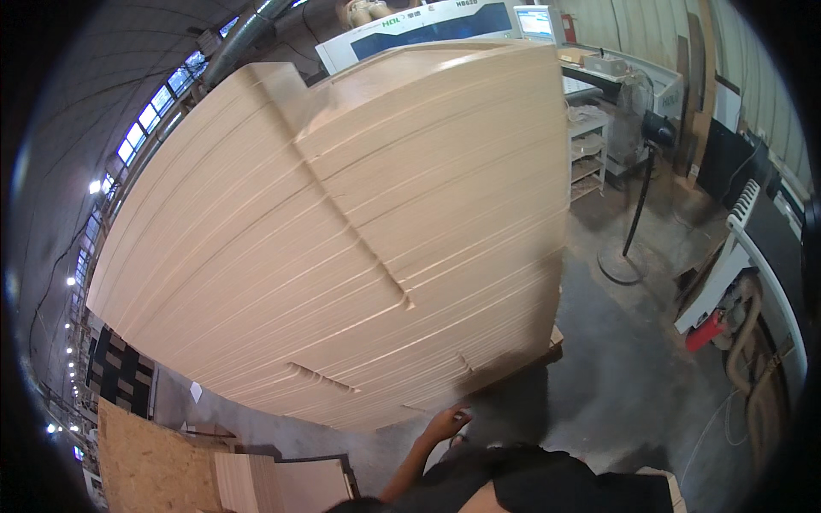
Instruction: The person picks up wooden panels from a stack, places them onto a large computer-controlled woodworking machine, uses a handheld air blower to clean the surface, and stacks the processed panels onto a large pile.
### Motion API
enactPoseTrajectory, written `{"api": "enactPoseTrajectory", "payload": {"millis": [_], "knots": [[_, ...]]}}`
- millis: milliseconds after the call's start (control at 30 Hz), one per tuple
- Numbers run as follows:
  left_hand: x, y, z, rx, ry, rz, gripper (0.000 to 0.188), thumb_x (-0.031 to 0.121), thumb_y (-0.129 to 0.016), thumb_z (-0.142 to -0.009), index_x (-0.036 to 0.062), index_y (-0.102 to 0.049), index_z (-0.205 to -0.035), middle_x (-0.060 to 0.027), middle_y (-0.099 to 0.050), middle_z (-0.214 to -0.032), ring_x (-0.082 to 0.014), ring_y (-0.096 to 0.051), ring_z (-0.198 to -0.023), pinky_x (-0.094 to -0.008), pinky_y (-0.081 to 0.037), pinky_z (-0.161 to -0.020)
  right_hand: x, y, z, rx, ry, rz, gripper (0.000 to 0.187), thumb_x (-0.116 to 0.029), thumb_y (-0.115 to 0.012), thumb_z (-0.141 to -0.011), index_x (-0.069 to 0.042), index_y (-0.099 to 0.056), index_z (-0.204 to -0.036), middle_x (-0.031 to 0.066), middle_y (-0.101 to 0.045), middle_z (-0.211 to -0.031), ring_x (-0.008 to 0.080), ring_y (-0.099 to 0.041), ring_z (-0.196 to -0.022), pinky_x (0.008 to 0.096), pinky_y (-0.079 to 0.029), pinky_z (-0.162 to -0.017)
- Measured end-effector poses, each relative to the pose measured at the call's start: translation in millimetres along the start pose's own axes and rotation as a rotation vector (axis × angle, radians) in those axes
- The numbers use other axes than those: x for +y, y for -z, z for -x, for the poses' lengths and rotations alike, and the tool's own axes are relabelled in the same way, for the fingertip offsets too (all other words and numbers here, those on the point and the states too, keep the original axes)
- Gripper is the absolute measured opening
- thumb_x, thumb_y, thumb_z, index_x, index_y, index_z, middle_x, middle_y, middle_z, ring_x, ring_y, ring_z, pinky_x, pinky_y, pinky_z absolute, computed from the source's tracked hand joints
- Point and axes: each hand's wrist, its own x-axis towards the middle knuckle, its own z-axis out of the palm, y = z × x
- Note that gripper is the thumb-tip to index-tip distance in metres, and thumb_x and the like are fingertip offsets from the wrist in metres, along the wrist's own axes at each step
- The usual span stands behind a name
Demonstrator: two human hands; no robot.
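Note:
A tall stack of pale boards (462, 197) fills the middle of the view, its many edges lying in layers. Some layers sit stepped back, which leaves notches in the side facing me. My left hand (449, 422) hangs low in front of the stack's bottom edge, apart from the boards. Its fingers are loosely curled with a gap between them, and I see nothing in them. Bare skin shows beside my dark clothing at the lower edge, but my right hand is out of sight.
Behind the stack stands a white and blue machine (428, 26) with a lit monitor (537, 23). A black pedestal fan (657, 130) and a small shelf rack (587, 154) are at the right. A red cylinder (705, 330) hangs further right. Boards (248, 480) lie at the lower left.

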Motion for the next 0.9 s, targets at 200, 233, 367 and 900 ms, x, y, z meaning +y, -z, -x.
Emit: {"api": "enactPoseTrajectory", "payload": {"millis": [200, 233, 367, 900], "knots": [[115, -50, -123, -0.428, -0.229, -0.375, 0.051, 0.047, -0.061, -0.097, 0.0109, -0.063, -0.133, -0.0149, -0.068, -0.129, -0.0353, -0.065, -0.116, -0.0464, -0.05, -0.099, -24, 78, -20, 0.367, 0.194, -0.476, 0.026, -0.017, -0.054, -0.099, 0.002, -0.065, -0.085, 0.0121, -0.063, -0.063, 0.0204, -0.056, -0.044, 0.0358, -0.044, -0.039], [128, -62, -143, -0.542, -0.234, -0.435, 0.051, 0.047, -0.062, -0.097, 0.0117, -0.063, -0.134, -0.0146, -0.066, -0.133, -0.035, -0.063, -0.119, -0.0466, -0.049, -0.1, -35, 86, -23, 0.4, 0.276, -0.629, 0.024, -0.019, -0.056, -0.1, 0.0, -0.064, -0.088, 0.0105, -0.063, -0.069, 0.0177, -0.056, -0.05, 0.0333, -0.046, -0.044], [163, -108, -215, -0.741, -0.345, -0.543, 0.049, 0.046, -0.064, -0.096, 0.0149, -0.063, -0.134, -0.0167, -0.071, -0.122, -0.0379, -0.067, -0.112, -0.0465, -0.052, -0.096, -55, 100, -14, 0.462, 0.22, -0.791, 0.006, -0.01, -0.063, -0.095, -0.005, -0.066, -0.098, 0.005, -0.066, -0.081, 0.0139, -0.063, -0.065, 0.0298, -0.05, -0.053], [651, -410, -375, -1.384, -0.961, -0.223, 0.043, 0.029, -0.067, -0.1, 0.0004, -0.062, -0.132, -0.0098, -0.072, -0.108, -0.0207, -0.068, -0.101, -0.0355, -0.052, -0.09, 67, 90, 130, 1.158, -0.38, -1.58, 0.031, -0.023, -0.055, -0.101, -0.002, -0.066, -0.121, 0.0142, -0.074, -0.09, 0.0222, -0.068, -0.068, 0.0338, -0.055, -0.054]]}}
